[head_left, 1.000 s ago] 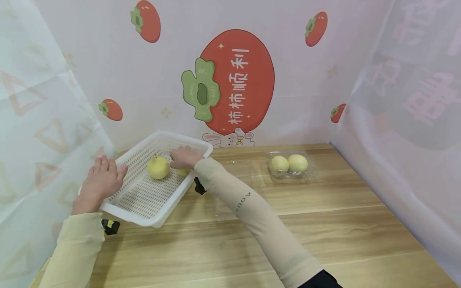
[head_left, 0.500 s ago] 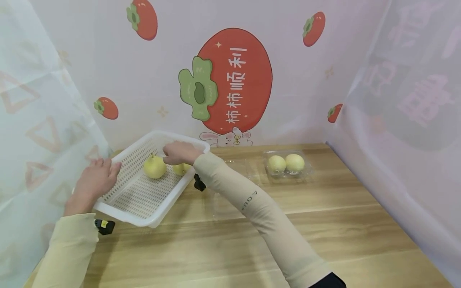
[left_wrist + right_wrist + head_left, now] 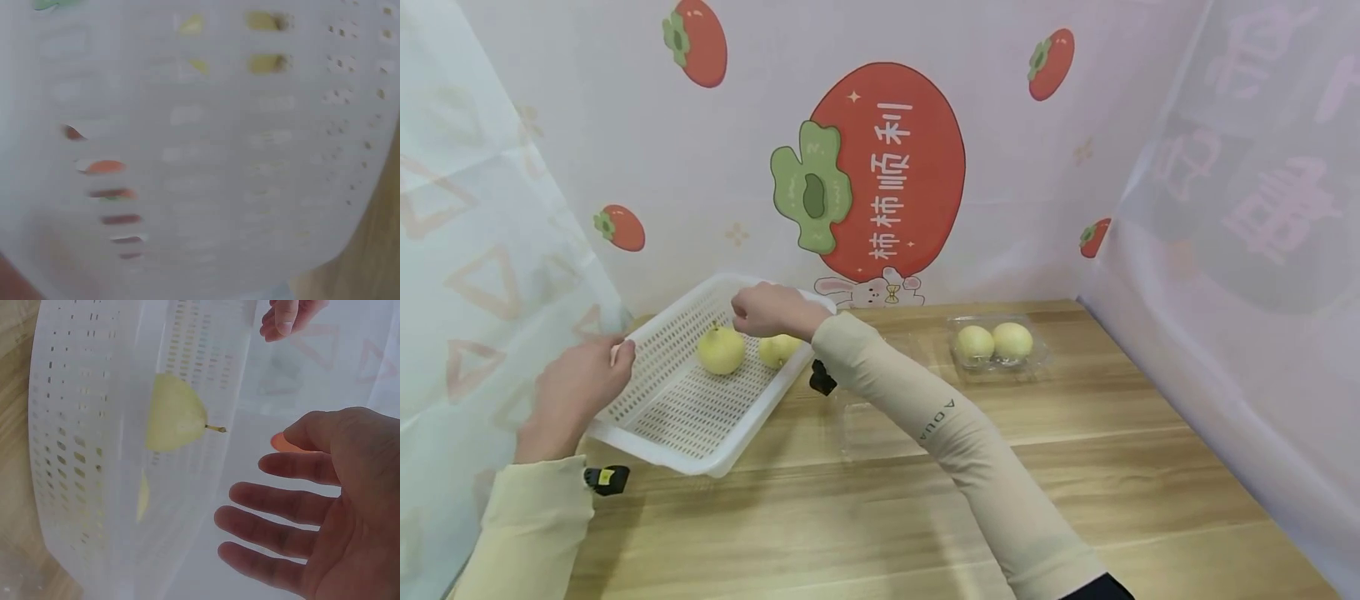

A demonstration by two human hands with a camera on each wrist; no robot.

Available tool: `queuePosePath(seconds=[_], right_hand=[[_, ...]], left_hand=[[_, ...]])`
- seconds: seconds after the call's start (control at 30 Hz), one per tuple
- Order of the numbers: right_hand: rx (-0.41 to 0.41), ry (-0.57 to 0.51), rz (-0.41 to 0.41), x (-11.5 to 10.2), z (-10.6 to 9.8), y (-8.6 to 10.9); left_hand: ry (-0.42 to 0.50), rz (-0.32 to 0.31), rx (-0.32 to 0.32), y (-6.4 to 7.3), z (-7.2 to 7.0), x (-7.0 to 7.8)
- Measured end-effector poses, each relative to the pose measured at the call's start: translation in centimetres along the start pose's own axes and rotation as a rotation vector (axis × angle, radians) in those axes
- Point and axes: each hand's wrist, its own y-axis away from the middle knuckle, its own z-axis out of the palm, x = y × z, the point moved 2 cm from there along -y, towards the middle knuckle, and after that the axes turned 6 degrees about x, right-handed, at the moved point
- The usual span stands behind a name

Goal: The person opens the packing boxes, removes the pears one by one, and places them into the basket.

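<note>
A white plastic basket (image 3: pixel 658 454) with slotted walls stands at the table's left in the head view. Two yellow pears lie in it: a left pear (image 3: pixel 721 350) with its stem up and a right pear (image 3: pixel 777 350) partly behind my right hand (image 3: pixel 778 311). That hand hovers above the basket's back right part; the right wrist view shows its fingers spread, relaxed and holding nothing. My left hand (image 3: pixel 578 383) is beside the basket's left rim, fingers loosely bent, apparently holding nothing. Only the basket's outer wall (image 3: pixel 206 150) fills most of the left wrist view.
A clear plastic box (image 3: pixel 964 372) with two pale yellow round fruits (image 3: pixel 995 342) stands at the back right. Another transparent container (image 3: pixel 880 429) lies right of the basket, partly under my right forearm. Printed cloth walls enclose the wooden table (image 3: pixel 1000 483) at the back and sides.
My right hand has risen off the right pear, leaving it in the basket. My left hand has drawn left and its fingers have bent. The view has shifted slightly.
</note>
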Motion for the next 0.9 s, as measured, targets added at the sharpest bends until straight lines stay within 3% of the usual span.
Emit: queuePosePath(seconds=[0.13, 0.23, 0.4, 0.63, 0.77, 0.9], right_hand=[[0.014, 0.005, -0.037, -0.2, -1.0, 0.6], [0.025, 0.014, -0.060, -0.1, -1.7, 1.3], [0.075, 0.016, -0.110, 0.2, -3.0, 2.9], [0.104, -0.009, -0.241, 1.3, -4.4, 6.1], [0.132, -0.038, -0.241, 2.6, -4.5, 8.4], [0.196, -0.051, -0.216, 4.2, -4.4, 10.8]], left_hand=[[-0.027, 0.013, -0.030, 0.6, -1.1, 1.0], [-0.024, 0.058, -0.023, 1.2, -1.7, 2.3], [0.013, 0.145, 0.000, 2.1, -2.7, 5.3], [0.053, 0.175, -0.013, 3.0, -3.7, 9.2], [0.097, 0.175, -0.034, 3.8, -3.7, 11.0], [0.123, 0.218, 0.025, 4.4, -3.6, 12.6]])
